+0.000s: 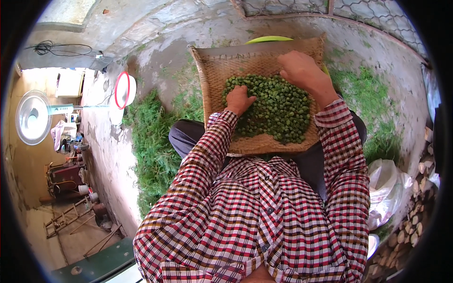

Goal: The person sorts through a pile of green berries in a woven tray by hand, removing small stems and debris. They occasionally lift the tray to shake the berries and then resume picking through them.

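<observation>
A woven wicker tray (212,70) rests across my lap. A heap of small, round green berries or cones (278,113) covers much of it. My left hand (239,100) is down at the heap's left side, its fingers curled and the thumb out to the right. Whatever it may hold is hidden. Above the tray's far right part is my right hand (302,70), raised off the heap with its fingers bent inward. I cannot see whether anything small is in it.
Feathery green sprigs (155,137) lie on the ground at left, and more cuttings (368,104) at right. A lime-green rim (269,39) shows behind the tray. A clear plastic bag (384,188) and cut logs (406,236) are at right; a red-rimmed white basin (124,89) stands at left.
</observation>
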The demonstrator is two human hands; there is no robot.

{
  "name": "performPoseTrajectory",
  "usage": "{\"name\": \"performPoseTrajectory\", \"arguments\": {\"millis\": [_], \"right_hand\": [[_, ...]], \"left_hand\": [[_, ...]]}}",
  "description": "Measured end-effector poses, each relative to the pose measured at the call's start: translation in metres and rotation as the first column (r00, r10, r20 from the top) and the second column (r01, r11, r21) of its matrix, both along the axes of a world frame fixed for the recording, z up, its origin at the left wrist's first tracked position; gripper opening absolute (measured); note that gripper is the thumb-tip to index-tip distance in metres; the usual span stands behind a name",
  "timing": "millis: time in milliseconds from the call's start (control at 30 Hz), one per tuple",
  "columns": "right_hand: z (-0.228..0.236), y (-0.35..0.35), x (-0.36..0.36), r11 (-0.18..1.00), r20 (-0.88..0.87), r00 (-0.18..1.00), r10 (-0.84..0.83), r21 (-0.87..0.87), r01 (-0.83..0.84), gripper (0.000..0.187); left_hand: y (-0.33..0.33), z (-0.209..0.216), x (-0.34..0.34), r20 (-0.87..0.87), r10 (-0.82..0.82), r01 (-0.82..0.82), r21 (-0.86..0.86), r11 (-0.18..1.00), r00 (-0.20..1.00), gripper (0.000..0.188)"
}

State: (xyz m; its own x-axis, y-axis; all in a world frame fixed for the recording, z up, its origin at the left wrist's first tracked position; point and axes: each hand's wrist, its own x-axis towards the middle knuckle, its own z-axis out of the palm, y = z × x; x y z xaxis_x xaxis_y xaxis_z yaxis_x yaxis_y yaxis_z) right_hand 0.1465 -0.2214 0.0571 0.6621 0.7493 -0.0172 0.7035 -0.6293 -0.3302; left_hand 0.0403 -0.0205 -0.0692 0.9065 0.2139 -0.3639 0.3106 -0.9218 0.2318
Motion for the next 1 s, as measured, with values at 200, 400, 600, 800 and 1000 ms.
{"name": "performPoseTrajectory", "arguments": {"millis": [200, 400, 600, 800, 1000], "right_hand": [[0.0, 0.004, -0.001, 0.997, -0.01, 1.0, 0.008, -0.073, -0.009, 0.02], [-0.001, 0.001, -0.004, 0.998, 0.005, 1.0, 0.008, -0.065, -0.008, 0.019], [0.003, 0.006, -0.006, 0.987, -0.048, 0.998, -0.034, -0.157, 0.026, 0.02], [-0.002, 0.007, -0.005, 0.995, -0.029, 1.0, 0.012, -0.097, -0.014, 0.018], [-0.005, 0.009, -0.004, 0.988, -0.043, 0.999, 0.031, -0.152, -0.037, 0.018]], "left_hand": [[0.001, -0.021, 0.001, 0.061, 0.081, -0.08, -0.02, 0.997, 0.995, 0.027], [0.021, -0.038, -0.005, 0.104, 0.178, -0.138, -0.308, 0.941, 0.978, 0.018], [0.019, 0.002, -0.015, -0.193, 0.462, -0.429, -0.761, 0.487, 0.866, 0.011], [0.02, 0.025, -0.022, -0.249, 0.457, -0.342, -0.93, 0.133, 0.854, 0.01], [0.014, 0.064, -0.029, -0.189, 0.471, -0.232, -0.972, 0.035, 0.862, 0.009]]}}
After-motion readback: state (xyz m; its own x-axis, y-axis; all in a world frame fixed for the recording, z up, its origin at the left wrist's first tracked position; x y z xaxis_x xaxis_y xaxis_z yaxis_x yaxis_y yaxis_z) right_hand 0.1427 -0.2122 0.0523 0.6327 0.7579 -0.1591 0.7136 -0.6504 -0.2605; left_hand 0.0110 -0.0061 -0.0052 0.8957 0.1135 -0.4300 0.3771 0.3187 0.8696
